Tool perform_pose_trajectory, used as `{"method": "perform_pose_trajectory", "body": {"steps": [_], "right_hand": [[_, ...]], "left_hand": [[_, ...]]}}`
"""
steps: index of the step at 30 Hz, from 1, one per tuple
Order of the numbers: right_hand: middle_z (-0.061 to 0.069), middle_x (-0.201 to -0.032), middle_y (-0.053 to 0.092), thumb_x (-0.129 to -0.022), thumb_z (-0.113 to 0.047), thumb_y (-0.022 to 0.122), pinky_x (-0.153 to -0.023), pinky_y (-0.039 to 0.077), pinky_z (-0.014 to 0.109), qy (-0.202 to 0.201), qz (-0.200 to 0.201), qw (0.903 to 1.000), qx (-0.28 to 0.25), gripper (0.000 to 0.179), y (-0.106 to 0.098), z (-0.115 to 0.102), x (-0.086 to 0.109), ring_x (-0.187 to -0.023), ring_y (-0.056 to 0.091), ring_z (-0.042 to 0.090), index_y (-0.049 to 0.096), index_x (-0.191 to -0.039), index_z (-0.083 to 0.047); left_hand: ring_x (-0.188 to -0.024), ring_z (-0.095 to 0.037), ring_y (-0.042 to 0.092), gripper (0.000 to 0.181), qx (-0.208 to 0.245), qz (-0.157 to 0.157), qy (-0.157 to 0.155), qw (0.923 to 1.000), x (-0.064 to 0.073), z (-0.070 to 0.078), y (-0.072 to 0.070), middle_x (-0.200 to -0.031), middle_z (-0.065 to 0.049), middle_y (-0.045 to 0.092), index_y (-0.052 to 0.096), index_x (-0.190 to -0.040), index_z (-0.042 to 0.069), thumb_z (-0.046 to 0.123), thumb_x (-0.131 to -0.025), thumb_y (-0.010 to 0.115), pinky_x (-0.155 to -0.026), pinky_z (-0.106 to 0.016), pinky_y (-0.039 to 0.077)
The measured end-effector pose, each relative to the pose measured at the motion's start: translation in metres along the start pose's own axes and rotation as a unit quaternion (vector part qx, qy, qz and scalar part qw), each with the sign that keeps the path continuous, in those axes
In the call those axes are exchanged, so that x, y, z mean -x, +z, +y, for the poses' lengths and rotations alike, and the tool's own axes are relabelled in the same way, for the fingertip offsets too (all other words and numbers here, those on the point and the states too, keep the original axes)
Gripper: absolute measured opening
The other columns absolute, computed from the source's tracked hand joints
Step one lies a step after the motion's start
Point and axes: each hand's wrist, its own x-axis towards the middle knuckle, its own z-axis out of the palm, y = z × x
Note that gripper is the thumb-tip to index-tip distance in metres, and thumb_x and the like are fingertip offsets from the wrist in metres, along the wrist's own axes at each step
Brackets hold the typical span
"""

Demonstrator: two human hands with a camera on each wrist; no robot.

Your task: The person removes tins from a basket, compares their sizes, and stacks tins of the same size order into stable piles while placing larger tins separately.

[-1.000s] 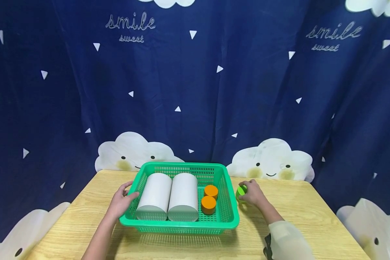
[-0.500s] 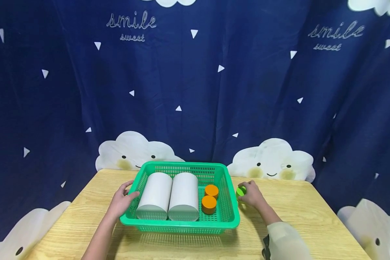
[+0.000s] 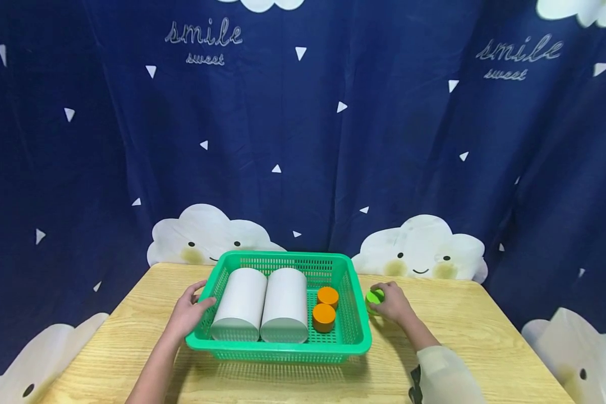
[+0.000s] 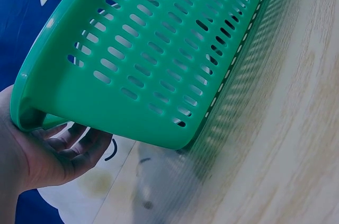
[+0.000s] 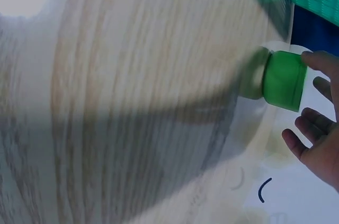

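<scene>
My left hand (image 3: 187,311) grips the left rim of a green plastic basket (image 3: 278,349), its thumb over the rim; in the left wrist view my curled fingers (image 4: 79,155) lie beneath it. Inside the basket lie two white cylinders (image 3: 240,297) side by side, with two short orange cylinders (image 3: 324,317) at their right. Just right of the basket, my right hand (image 3: 395,303) has thumb and forefinger around the top of a short green cylinder (image 3: 371,303). In the right wrist view the thumb touches the top edge of this upright cylinder (image 5: 283,81), while the other fingers hang loosely curled.
Everything rests on a light wooden table (image 3: 464,336) with a glossy top. Behind its far edge hangs a dark blue curtain (image 3: 303,168) printed with white clouds and triangles. The basket's slotted side wall (image 4: 153,60) fills much of the left wrist view.
The green cylinder's top sits slightly lower and my right hand has shifted a little with it. My left hand and the basket have stayed in place.
</scene>
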Motion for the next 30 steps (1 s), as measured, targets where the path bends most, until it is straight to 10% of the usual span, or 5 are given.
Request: {"method": "perform_pose_trajectory", "body": {"steps": [30], "right_hand": [[0.025, -0.115, 0.057, -0.081, -0.032, 0.068, -0.089, 0.045, 0.053, -0.063, 0.044, 0.9963, 0.037, 0.046, -0.057, -0.026, 0.005, -0.107, 0.054, 0.041, 0.062, -0.115, -0.001]], "left_hand": [[-0.103, -0.037, 0.059, 0.06, 0.008, -0.007, -0.001, 0.9999, 0.001, 0.0, -0.001, -0.127, -0.032, 0.047, 0.025, -0.144, 0.001, 0.02, -0.093, 0.052, -0.074, -0.042, 0.054]]}}
